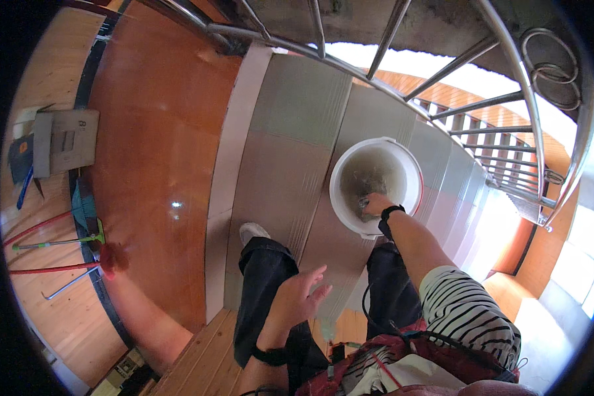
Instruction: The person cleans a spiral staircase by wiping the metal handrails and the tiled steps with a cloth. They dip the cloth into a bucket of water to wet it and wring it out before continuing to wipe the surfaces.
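Observation:
A white plastic bucket [337, 190] of cloudy water stands on a tiled step in front of me. My right hand [377, 204] reaches inside it, near the lower part of the bucket, with its fingers bent at a dark, wet item [366, 184]. I cannot tell what that item is, or whether the fingers hold it, since the fingertips are partly hidden. My left hand [299, 299] hangs over my left thigh with its fingers apart and nothing in it. Both wrists wear black bands.
Stainless steel stair railing [356, 74] curves along the top and right. The tiled steps [277, 163] run down to the right. At left, mops with red and green handles [54, 243] and a cardboard box [72, 141] lie beyond the orange-brown floor [153, 148].

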Tool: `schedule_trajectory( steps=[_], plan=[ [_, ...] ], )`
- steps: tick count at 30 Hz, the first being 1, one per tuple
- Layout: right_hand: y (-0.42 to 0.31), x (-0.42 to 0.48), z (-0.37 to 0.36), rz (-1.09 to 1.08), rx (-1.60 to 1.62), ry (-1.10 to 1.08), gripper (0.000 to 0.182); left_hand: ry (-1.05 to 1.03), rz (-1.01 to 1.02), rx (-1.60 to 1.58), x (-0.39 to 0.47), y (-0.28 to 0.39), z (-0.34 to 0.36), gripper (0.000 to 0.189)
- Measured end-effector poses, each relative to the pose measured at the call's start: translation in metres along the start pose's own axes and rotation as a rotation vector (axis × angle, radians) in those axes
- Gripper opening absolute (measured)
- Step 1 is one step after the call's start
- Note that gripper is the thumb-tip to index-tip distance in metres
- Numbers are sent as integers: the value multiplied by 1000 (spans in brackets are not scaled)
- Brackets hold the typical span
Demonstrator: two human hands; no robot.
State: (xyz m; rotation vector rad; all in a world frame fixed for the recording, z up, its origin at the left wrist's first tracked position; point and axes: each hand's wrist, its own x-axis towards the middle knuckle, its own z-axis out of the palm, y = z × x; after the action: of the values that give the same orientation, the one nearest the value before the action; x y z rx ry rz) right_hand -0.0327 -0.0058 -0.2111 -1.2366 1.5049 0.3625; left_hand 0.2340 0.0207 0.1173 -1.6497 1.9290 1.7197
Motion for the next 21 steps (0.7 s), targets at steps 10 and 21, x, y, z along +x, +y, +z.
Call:
schedule_trajectory(
  steps=[10,21],
  plan=[
    [-57,-217,-80,-291,341,440,48,52,-4,-90,46,2,6,55],
    [-83,-350,-121,-735,595,509,37,-81,-365,-1156,112,42,71,87]
  ],
)
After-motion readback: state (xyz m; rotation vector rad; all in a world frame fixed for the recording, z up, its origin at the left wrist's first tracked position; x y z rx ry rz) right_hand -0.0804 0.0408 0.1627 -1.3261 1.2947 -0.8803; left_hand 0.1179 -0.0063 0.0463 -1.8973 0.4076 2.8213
